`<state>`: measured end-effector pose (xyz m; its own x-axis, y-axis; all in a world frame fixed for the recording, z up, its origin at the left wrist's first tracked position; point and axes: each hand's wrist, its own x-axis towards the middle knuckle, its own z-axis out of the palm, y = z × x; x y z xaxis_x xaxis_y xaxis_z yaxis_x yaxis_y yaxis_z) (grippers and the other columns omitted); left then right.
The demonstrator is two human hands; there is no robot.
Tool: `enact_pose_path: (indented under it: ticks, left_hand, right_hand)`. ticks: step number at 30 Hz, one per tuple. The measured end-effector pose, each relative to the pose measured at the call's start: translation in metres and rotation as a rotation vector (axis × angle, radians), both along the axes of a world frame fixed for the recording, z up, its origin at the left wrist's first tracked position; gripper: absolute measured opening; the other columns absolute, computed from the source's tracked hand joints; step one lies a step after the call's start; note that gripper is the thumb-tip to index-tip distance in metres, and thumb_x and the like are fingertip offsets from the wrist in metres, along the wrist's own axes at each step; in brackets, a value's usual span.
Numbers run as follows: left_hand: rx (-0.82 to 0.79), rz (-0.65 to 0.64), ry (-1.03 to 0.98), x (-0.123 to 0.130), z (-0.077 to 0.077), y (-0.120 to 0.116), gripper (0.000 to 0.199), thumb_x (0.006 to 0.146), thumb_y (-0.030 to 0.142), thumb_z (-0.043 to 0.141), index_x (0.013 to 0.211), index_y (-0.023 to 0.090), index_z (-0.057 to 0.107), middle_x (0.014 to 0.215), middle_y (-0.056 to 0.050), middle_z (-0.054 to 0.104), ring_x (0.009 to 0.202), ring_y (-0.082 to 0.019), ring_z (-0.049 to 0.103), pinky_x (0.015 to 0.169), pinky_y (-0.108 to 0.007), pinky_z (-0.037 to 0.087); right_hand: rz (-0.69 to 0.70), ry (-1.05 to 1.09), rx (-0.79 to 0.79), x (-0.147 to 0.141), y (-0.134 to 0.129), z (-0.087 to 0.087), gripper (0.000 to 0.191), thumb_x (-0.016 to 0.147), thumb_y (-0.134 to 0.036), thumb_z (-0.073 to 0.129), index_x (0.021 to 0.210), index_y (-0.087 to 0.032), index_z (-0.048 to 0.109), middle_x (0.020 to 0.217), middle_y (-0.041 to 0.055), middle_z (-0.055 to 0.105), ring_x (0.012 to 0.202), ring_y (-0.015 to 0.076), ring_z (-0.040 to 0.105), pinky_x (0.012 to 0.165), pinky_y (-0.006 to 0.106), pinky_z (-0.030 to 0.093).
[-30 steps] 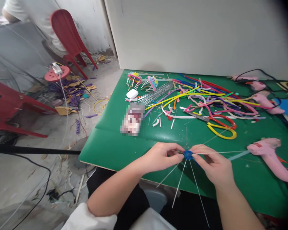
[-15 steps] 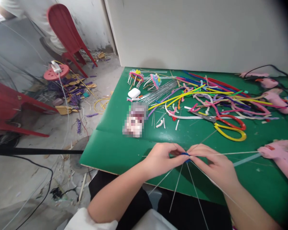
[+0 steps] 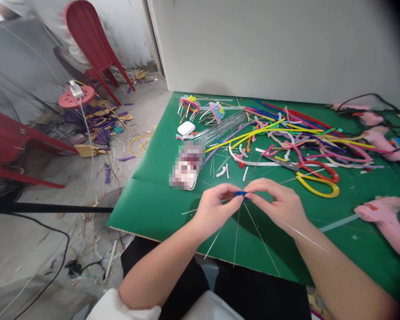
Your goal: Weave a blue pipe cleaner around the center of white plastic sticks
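Head view: A left hand (image 3: 213, 209) and right hand (image 3: 280, 202) pinch a small blue hub (image 3: 241, 194) just below frame centre, thin wires (image 3: 262, 240) fanning outward. Probably light, with springy, easily bent wires, it is best gripped at the hub's edges.

Blue piece (image 3: 241, 194), green tabletop (image 3: 146, 200), red chair (image 3: 86, 38)

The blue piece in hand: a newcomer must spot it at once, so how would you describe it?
Find the green table, then the left hand and right hand over its near side. Between them they pinch the small blue piece. Unlike the colourful strips behind it, thin pale rods fan outward from it.
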<state>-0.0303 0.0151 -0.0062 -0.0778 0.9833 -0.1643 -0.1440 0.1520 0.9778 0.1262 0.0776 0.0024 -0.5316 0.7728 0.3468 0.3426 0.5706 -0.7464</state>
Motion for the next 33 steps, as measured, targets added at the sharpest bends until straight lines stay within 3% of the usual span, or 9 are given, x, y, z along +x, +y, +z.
enact_pose_path:
  ticks: [15, 22, 29, 33]
  left_hand:
    - [-0.073, -0.055, 0.01, 0.008, 0.004, 0.002, 0.011, 0.073, 0.02, 0.064, 0.081, 0.013, 0.064, 0.076, -0.003, 0.065, 0.071, -0.011, 0.059, 0.071, -0.024, 0.048]
    - [-0.025, -0.105, -0.068, 0.01, 0.017, 0.005, 0.017, 0.072, 0.027, 0.068, 0.08, 0.013, 0.064, 0.075, -0.002, 0.064, 0.066, -0.01, 0.057, 0.066, -0.023, 0.046]
    - [-0.004, -0.196, -0.104, 0.01, 0.028, 0.025, 0.016, 0.07, 0.024, 0.07, 0.078, 0.012, 0.062, 0.07, 0.0, 0.063, 0.065, -0.009, 0.058, 0.068, -0.024, 0.045]
    - [0.009, -0.113, -0.125, 0.014, 0.025, 0.032, 0.014, 0.069, 0.022, 0.069, 0.075, 0.012, 0.061, 0.07, -0.001, 0.064, 0.066, -0.01, 0.06, 0.07, -0.025, 0.046]
  right_hand:
    - [-0.024, -0.002, -0.104, 0.011, 0.0, -0.007, 0.004, 0.078, -0.028, 0.063, 0.075, -0.025, 0.066, 0.075, -0.0015, 0.069, 0.069, 0.0138, 0.065, 0.067, 0.025, 0.052]
    - [-0.098, 0.025, -0.169, 0.019, -0.003, -0.004, 0.013, 0.078, -0.035, 0.063, 0.077, -0.023, 0.067, 0.077, 0.001, 0.07, 0.072, 0.0165, 0.066, 0.068, 0.027, 0.052]
    - [-0.173, 0.204, -0.257, 0.022, 0.001, -0.007, 0.007, 0.074, -0.029, 0.068, 0.079, -0.024, 0.067, 0.076, -0.0016, 0.068, 0.067, 0.0117, 0.064, 0.064, 0.022, 0.052]
    - [-0.237, 0.24, -0.333, 0.019, 0.001, -0.01, 0.009, 0.074, -0.028, 0.069, 0.081, -0.024, 0.066, 0.072, -0.0032, 0.067, 0.06, 0.009, 0.063, 0.06, 0.02, 0.051]
